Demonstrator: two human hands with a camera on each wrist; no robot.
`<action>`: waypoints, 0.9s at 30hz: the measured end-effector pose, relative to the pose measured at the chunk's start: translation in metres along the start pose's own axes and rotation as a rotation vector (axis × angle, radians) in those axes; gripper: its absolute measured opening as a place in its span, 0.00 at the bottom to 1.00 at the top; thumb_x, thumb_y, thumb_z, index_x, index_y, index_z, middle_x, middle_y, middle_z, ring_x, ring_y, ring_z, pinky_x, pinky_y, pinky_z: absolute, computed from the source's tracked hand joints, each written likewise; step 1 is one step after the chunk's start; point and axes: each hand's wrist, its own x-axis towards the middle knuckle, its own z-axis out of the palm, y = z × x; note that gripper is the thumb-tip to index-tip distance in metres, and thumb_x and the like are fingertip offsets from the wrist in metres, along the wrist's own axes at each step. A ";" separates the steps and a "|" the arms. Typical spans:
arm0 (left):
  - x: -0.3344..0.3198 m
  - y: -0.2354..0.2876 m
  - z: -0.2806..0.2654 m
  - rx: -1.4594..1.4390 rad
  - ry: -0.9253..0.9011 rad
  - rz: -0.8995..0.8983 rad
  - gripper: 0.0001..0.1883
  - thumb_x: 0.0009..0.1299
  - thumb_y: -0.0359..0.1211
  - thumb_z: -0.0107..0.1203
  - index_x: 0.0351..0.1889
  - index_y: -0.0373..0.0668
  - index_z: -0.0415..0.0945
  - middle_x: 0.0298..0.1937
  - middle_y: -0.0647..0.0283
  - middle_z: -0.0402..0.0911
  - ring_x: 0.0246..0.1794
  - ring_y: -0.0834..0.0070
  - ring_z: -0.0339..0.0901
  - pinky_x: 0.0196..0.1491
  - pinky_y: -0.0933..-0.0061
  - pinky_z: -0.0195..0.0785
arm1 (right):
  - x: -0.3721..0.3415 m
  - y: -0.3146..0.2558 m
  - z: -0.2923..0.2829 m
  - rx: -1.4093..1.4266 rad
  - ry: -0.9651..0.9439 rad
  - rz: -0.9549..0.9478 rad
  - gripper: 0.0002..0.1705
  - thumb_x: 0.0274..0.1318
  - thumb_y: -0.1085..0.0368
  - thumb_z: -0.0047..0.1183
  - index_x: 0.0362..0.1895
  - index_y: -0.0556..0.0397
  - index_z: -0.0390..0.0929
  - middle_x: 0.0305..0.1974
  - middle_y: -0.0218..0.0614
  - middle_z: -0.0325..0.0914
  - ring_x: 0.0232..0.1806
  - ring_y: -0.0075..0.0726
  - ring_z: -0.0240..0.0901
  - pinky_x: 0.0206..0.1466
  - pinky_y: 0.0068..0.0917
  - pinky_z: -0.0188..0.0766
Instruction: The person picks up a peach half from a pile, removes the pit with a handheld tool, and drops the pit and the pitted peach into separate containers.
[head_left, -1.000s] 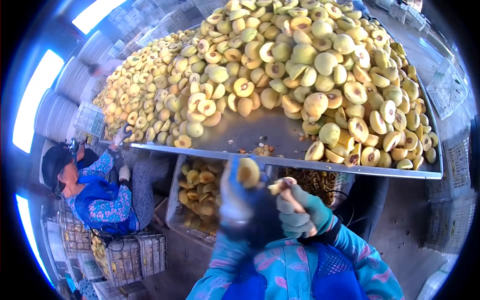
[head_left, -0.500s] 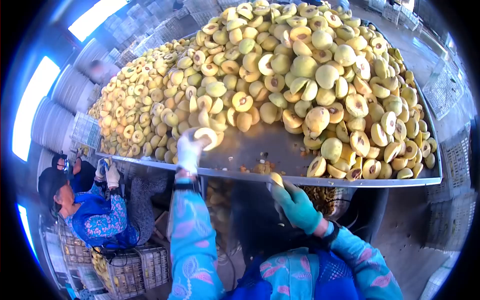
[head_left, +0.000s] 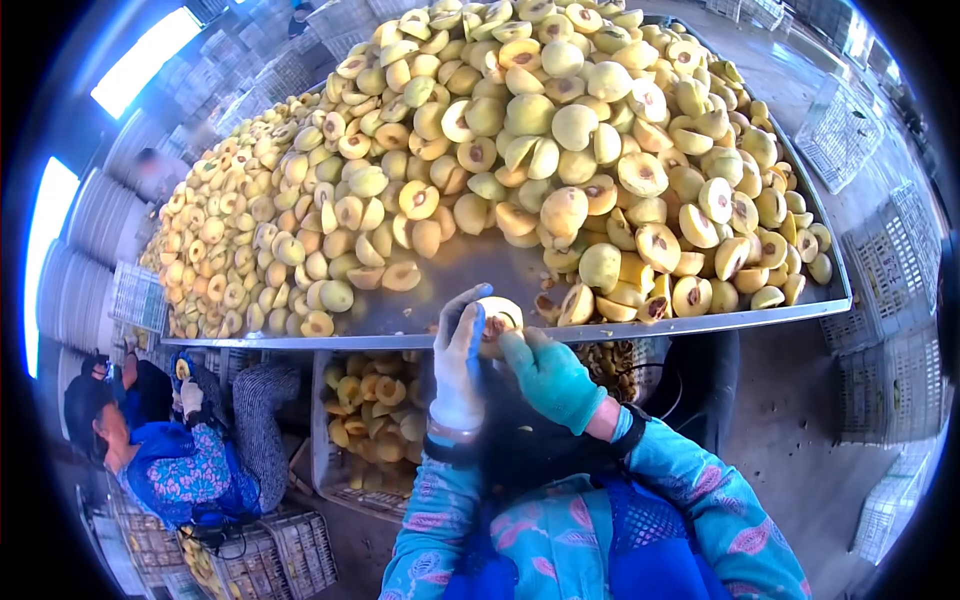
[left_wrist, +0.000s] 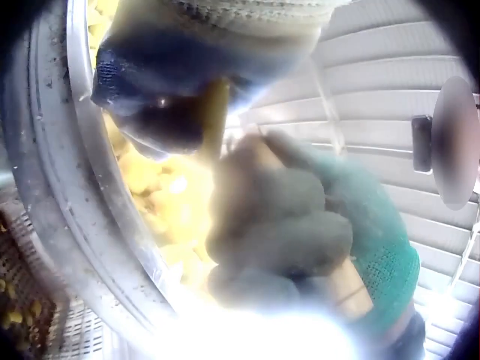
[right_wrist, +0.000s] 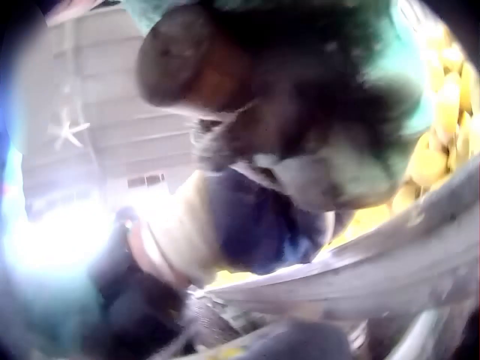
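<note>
A halved yellow peach (head_left: 503,310), cut face with its brown centre showing, is held in my left hand (head_left: 458,355), which wears a white and blue glove. In the left wrist view the peach half's edge (left_wrist: 216,112) stands out beside the blue glove fingers. My right hand (head_left: 562,382), in a green glove with grey palm, comes against the peach from the right. Its fingers curl round a wooden-handled tool (left_wrist: 351,291); the working end is hidden at the fruit. Both hands are in front of the metal table's edge (head_left: 400,341).
A large heap of peach halves (head_left: 480,130) covers the metal table. Under its edge stand a crate (head_left: 318,430) of peach halves and brown scraps (head_left: 606,366). Another person (head_left: 190,465) sits at left beside stacked crates (head_left: 250,530). More crates (head_left: 885,385) stand at right.
My left hand reached to the heap, took hold of a peach half and brought it back to my right hand. My right hand stayed near the table edge. The view has shifted rightward.
</note>
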 end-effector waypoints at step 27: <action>0.010 0.008 0.028 -0.360 0.059 -0.394 0.10 0.68 0.30 0.56 0.43 0.33 0.78 0.31 0.66 0.79 0.28 0.84 0.71 0.33 0.81 0.66 | -0.022 -0.027 0.002 0.769 -0.144 0.569 0.24 0.70 0.45 0.35 0.40 0.53 0.73 0.17 0.28 0.69 0.08 0.27 0.61 0.07 0.21 0.55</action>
